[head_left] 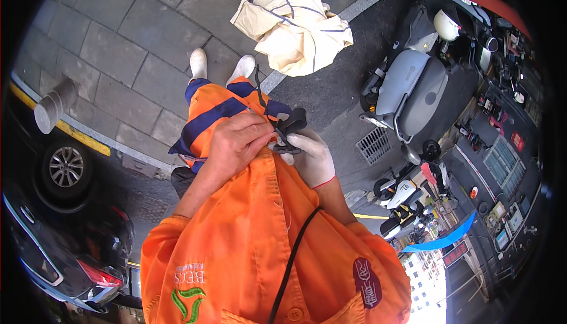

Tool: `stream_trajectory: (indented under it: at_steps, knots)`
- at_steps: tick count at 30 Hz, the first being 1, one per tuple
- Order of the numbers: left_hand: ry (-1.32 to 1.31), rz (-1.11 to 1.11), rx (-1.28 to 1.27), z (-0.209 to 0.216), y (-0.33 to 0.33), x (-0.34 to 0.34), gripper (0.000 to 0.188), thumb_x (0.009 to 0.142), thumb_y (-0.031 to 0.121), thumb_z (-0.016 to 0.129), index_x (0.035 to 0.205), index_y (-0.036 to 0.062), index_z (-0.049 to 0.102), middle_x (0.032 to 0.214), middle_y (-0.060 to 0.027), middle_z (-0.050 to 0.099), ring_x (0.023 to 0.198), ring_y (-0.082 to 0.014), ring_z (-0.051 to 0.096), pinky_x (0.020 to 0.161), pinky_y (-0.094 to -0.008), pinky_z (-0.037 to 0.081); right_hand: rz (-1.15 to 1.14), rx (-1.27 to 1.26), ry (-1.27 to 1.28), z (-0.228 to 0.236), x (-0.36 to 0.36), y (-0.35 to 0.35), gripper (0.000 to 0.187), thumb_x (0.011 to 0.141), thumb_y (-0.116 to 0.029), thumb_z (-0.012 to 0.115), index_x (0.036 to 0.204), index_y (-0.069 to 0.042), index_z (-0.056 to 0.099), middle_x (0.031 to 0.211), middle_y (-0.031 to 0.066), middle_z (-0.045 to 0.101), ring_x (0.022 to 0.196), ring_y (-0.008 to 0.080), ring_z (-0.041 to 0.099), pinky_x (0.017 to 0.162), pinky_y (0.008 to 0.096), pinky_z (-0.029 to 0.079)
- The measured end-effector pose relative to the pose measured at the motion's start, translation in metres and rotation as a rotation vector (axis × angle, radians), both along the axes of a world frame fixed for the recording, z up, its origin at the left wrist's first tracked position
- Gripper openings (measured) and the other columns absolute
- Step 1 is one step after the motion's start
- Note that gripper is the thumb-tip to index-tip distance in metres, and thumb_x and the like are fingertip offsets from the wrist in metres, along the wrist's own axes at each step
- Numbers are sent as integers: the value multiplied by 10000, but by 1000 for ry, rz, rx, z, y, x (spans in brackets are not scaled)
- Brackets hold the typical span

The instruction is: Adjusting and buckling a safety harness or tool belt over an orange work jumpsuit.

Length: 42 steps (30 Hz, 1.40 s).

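Pinching closed, the bare left hand and white-gloved right hand are holding a looped black fabric strap before an orange cloth jacket bearing white lettering and a green embroidered emblem.

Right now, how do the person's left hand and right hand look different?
The left hand is bare, but the right hand wears a white glove. The left hand's fingers point toward the right; the right hand's point toward the left. Both hands meet at the black strap.
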<state>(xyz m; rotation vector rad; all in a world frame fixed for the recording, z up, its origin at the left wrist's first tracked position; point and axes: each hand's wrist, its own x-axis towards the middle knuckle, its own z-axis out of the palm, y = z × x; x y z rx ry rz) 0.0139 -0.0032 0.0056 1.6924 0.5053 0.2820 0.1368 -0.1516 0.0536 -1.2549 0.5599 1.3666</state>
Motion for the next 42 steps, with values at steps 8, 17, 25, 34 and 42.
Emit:
stream_trajectory:
  at_steps: [8,17,25,34,42]
  knots:
    - [-19,-8,145,0,3,5,148,777,1,794,918,5,746,914,-98,714,797,-261,702,677,-345,575,601,35,-754,-10,-1,-9,356,954,-216,606,1205,35,601,982,68,649,771,134,580,665,260,436]
    - [19,-9,42,-2,4,7,145,789,11,803,924,3,751,916,-104,719,784,-263,713,679,-335,585,434,-122,-468,-8,-2,-1,272,939,-178,736,1113,25,686,823,-3,633,700,75,555,638,248,460]
    - [19,5,21,-4,7,7,133,793,11,804,912,2,745,914,-111,734,793,-255,726,684,-334,590,392,-231,-539,-4,-4,8,285,915,-164,758,1145,-2,713,810,21,639,698,82,578,649,265,482]
    - [-40,-78,15,-3,8,11,151,784,-5,804,926,-3,753,918,-109,738,807,-260,726,698,-338,587,570,-172,-1046,-1,-1,14,300,874,-141,770,1141,-17,712,905,123,676,768,250,679,695,339,527]
    - [-3,-41,-82,-3,2,8,161,787,-34,786,943,-20,751,933,-119,734,842,-257,719,748,-330,579,641,-213,-982,1,-2,8,171,888,-185,753,919,-22,714,860,148,675,754,314,686,657,378,523]
